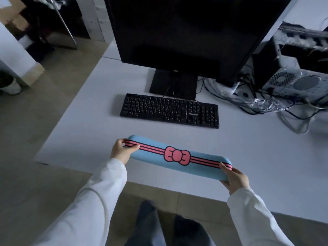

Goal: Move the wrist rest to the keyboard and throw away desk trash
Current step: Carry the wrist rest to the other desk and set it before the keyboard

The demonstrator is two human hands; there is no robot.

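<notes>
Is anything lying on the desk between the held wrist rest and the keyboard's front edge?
Nothing visible. The left hand and right hand hold the wrist rest by its ends, and the strip of white desk before the keyboard is bare. The cables lie off to the right.

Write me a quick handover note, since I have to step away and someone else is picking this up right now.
Left hand: gripping the left end of the wrist rest.
Right hand: gripping its right end.
The wrist rest is held over the near part of the desk, apart from the keyboard, which lies in front of the monitor.
Done: wrist rest picked up.
Left: set it along the keyboard's near edge, then clear the trash; crumpled plastic lies among the cables at right.
</notes>
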